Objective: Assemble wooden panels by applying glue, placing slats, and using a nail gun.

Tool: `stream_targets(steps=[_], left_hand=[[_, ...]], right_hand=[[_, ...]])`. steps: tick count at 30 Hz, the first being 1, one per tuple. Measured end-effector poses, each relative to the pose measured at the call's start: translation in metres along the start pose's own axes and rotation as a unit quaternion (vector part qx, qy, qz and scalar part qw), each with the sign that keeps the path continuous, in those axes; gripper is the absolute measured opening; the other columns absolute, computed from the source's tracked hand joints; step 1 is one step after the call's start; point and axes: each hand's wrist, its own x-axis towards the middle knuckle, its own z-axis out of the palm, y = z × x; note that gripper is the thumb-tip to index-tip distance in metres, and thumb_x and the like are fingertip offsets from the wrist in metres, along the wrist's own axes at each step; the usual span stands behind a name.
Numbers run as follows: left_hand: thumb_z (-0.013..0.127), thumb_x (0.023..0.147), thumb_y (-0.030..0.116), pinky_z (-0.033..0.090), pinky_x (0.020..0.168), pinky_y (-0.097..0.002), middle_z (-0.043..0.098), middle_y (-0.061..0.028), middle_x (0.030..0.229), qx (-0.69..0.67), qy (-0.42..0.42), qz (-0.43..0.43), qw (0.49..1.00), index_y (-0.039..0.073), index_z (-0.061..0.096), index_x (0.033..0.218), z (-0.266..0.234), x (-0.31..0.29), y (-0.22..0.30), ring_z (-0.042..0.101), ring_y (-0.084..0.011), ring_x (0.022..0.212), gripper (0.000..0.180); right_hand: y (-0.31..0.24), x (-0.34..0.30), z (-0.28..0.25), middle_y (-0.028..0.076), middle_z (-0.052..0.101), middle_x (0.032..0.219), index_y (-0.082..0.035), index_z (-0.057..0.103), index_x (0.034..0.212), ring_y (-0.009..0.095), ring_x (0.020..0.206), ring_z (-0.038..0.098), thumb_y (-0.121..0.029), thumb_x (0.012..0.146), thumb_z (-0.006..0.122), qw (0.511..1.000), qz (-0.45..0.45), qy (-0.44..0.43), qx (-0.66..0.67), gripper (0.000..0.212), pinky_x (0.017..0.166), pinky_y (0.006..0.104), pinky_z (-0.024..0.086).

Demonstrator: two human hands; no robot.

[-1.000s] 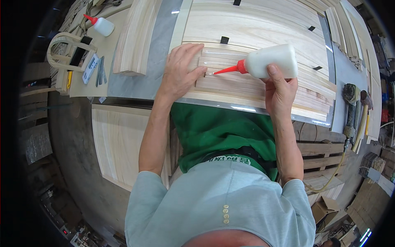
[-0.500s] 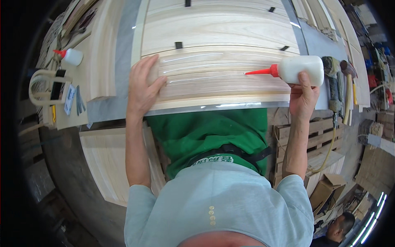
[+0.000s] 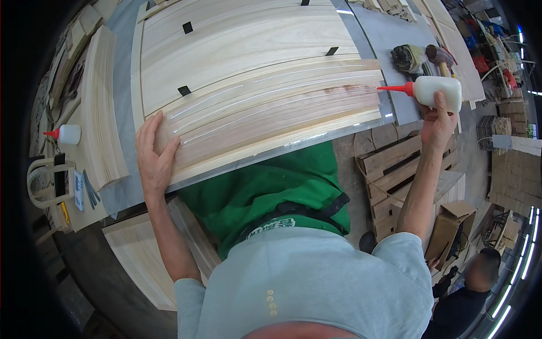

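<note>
My right hand point(image 3: 439, 125) is wrapped round a white glue bottle point(image 3: 437, 90) with a long red nozzle. The bottle lies nearly level, its tip at the right end of the wooden strips point(image 3: 271, 113). White lines of glue run along these strips, which lie side by side at the near edge of the bench. At their left end my left hand point(image 3: 156, 155) rests with thumb and fingers apart, pressing on the wood. Beyond the strips lies a wide pale wood panel point(image 3: 243, 42) with several small black pieces point(image 3: 184, 90) on it.
A second glue bottle point(image 3: 70, 134) with a red nozzle lies at the far left, near a stack of long boards point(image 3: 100, 113). A mallet point(image 3: 440, 55) and a power tool point(image 3: 409, 58) lie at the right. Below stands a wooden pallet point(image 3: 389, 181). Another person point(image 3: 468, 294) is at lower right.
The glue bottle has moved right along the strips, and a longer glue line now shows on the nearest one. The view has turned, and more of the other person shows.
</note>
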Motion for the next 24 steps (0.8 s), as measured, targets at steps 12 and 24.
stream_targets(steps=[12,24], left_hand=[[0.067,0.076,0.006,0.033,0.107,-0.0377,0.050,-0.0145,0.130,-0.017,0.010,0.006,1.000,0.005,0.053,0.129,-0.008,-0.026,-0.007,0.043,-0.0298,0.125,0.055],[0.066,0.076,0.006,0.032,0.107,-0.0369,0.052,-0.0111,0.130,0.001,0.008,0.026,1.000,0.006,0.054,0.128,-0.012,-0.027,-0.009,0.042,-0.0274,0.127,0.054]], right_hand=[[0.002,-0.079,0.107,0.012,0.059,0.116,0.000,0.048,0.124,0.024,0.104,0.061,-0.013,0.088,0.065,0.967,0.124,-0.079,0.208,0.042,0.086,0.0441,0.055],[0.024,-0.168,0.267,0.009,0.060,0.107,-0.001,0.051,0.119,0.018,0.099,0.061,-0.013,0.082,0.072,0.913,0.229,-0.264,0.209,0.044,0.081,0.0350,0.055]])
